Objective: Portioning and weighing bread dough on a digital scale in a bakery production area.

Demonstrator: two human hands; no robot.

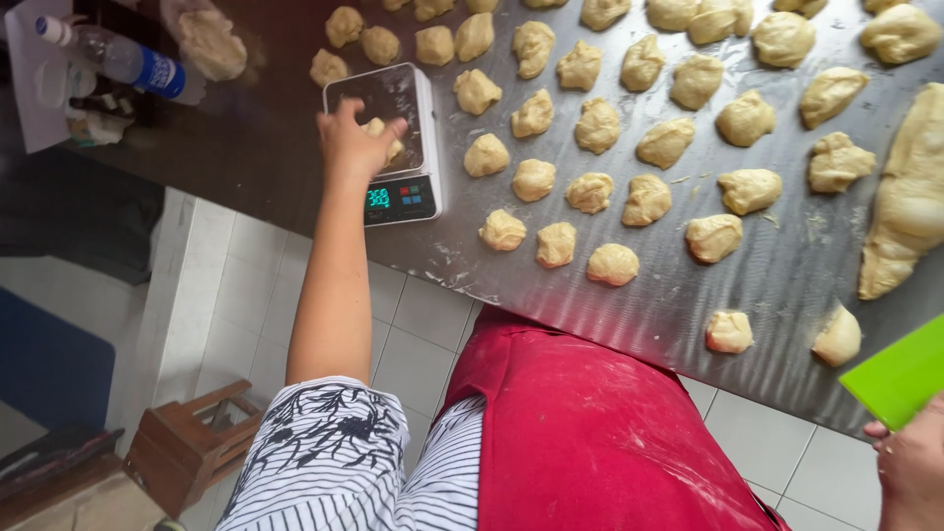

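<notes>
We are at the weighing step: our left hand (352,144) pinches a dough piece (385,138) on the scale (388,147) at the steel tabletop (787,275) edge, our right hand (910,467) grips a green scraper (900,374), and next it likely needs lifting to the rows.

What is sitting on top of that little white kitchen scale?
A pale dough piece lies on the small white digital scale, gripped by the left hand. The hand covers most of the piece and part of the dark platform.
</notes>
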